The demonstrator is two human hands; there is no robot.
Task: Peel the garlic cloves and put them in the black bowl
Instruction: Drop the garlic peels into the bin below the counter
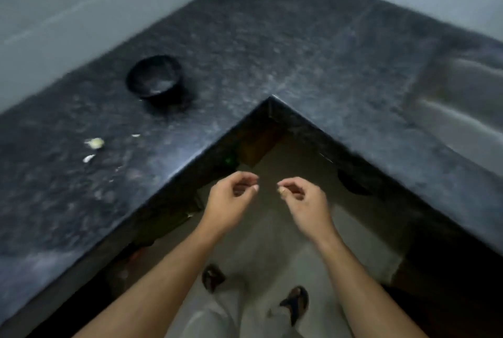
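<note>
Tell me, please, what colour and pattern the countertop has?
Black with fine pale speckles, like granite, seen in the head view: countertop.

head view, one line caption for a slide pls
Right hand pinches a pale bit, left hand curled; garlic and black bowl on the counter.

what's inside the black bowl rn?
Something pale lies at the bottom of the black bowl, too blurred to identify. The near wall hides part of the inside.
</note>
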